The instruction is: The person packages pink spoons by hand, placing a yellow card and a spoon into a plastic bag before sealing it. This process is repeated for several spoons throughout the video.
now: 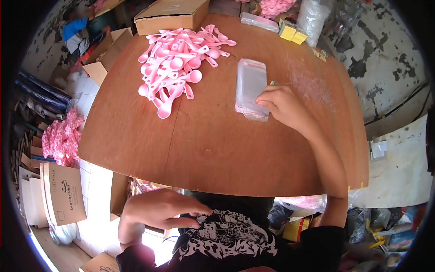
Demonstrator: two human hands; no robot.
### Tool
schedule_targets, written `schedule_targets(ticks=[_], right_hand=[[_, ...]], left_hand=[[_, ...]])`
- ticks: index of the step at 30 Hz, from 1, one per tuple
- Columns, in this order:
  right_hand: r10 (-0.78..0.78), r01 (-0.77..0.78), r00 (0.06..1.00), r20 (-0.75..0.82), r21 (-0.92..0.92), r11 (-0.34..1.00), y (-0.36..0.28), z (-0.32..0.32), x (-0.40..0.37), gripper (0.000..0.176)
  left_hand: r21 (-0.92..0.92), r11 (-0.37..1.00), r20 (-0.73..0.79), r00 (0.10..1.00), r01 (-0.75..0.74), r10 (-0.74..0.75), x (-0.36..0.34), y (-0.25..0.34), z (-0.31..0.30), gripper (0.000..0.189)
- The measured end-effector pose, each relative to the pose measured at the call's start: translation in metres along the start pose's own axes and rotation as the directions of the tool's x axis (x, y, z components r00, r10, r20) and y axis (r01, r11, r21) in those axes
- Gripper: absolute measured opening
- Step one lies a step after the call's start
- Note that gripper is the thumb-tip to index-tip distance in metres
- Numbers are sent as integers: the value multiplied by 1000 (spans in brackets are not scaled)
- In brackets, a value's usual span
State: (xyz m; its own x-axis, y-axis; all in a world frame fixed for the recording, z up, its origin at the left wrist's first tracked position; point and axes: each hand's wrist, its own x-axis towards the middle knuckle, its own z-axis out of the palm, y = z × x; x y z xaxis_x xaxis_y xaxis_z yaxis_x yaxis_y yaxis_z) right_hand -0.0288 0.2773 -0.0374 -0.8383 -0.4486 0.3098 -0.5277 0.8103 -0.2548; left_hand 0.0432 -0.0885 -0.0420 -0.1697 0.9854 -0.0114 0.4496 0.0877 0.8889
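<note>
My right hand (284, 105) is over the right edge of a stack of clear plastic bags (250, 84), thumb and fingers pinched together. What the pinch holds, if anything, is hidden. A tiny green-yellow piece (273, 83) shows just behind its knuckles. My left hand (165, 209) hovers near my shirt, below the table's front edge, with thumb and fingers apart and nothing in them. Left of the bags lies a heap of pink plastic spoons (174, 63), piled loosely on the brown wooden table (208, 152).
A cardboard box (172, 16) stands at the table's back. Yellow small boxes (292, 31) and a clear plastic roll (315, 20) are back right. Clear plastic strips (310, 84) lie on the right. Another person (77, 34) is at far left, near an open carton (106, 54).
</note>
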Motion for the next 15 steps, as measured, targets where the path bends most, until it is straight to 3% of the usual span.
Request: schedule_targets(ticks=[1, 2, 3, 4, 6, 8, 10, 11, 13, 14, 15], right_hand=[[-5, 5, 1000, -3, -25, 1000, -1, 0, -1, 7], [-10, 9, 1000, -8, -51, 999, 0, -1, -2, 7], [-14, 13, 1000, -10, -58, 998, 1, -1, -2, 7], [-2, 1, 1000, -13, -47, 999, 2, -1, -3, 9], [3, -4, 1000, -16, -38, 999, 2, -1, -2, 11], [44, -43, 999, -19, 47, 998, 1, -3, -1, 11], [63, -62, 998, -10, 85, 994, -4, -7, 1, 11], [96, -95, 995, 1, 127, 987, -7, -9, 1, 11], [144, -145, 989, 23, 226, 963, -15, -20, -2, 11], [196, -204, 979, 57, 324, 924, -19, -25, -4, 12], [199, -207, 978, 56, 318, 925, -20, -31, -7, 12]], left_hand=[[53, 991, -114, 985, -124, 129, 11, -3, -3, 29], [89, 996, -165, 986, -21, 36, 20, 3, -11, 29], [251, 967, -288, 951, -34, 108, 37, 11, -22, 26], [362, 927, -341, 939, 95, 37, 52, 12, -30, 24], [495, 860, -462, 876, 121, 142, 91, -2, -55, 26], [575, 775, -458, 888, 261, 40, 125, -13, -77, 30], [777, 603, -454, 825, 182, 336, 155, -51, -87, 33], [780, 598, -457, 822, 185, 340, 167, -62, -94, 33], [754, 655, -364, 797, -51, 481, 184, -71, -107, 31], [563, 814, -402, 814, -141, 419, 190, -73, -110, 24], [564, 813, -400, 812, -147, 425, 190, -67, -109, 24]])
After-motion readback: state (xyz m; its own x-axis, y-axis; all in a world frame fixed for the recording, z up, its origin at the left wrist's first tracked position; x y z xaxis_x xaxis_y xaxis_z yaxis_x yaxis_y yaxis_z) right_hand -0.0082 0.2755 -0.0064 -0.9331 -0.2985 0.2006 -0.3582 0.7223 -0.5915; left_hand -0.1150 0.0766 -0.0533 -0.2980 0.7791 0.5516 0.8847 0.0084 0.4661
